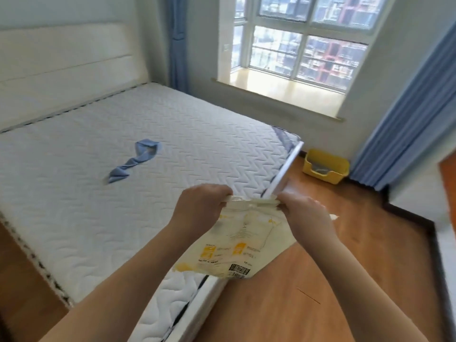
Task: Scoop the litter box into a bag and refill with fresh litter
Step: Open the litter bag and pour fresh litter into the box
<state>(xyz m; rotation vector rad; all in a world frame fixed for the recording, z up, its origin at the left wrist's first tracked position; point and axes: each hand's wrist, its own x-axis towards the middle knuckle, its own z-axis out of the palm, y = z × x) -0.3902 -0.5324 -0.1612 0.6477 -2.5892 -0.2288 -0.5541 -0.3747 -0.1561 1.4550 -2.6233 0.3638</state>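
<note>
A pale yellow litter bag (237, 245) with orange print and a barcode hangs in front of me over the foot corner of the bed. My left hand (201, 206) pinches its top edge on the left. My right hand (304, 215) pinches the same top edge on the right, knuckles toward me. The bag's mouth is stretched flat between the two hands. The yellow litter box (325, 166) stands on the wooden floor by the far corner of the bed, beneath the window, well beyond my hands. Something grey lies inside it.
A bare quilted white mattress (138, 169) fills the left, with a blue cloth strip (135, 160) lying on it. Blue curtains (404, 124) hang at the right beside the window sill (276, 95). Wooden floor (320, 280) runs from the bed toward the litter box.
</note>
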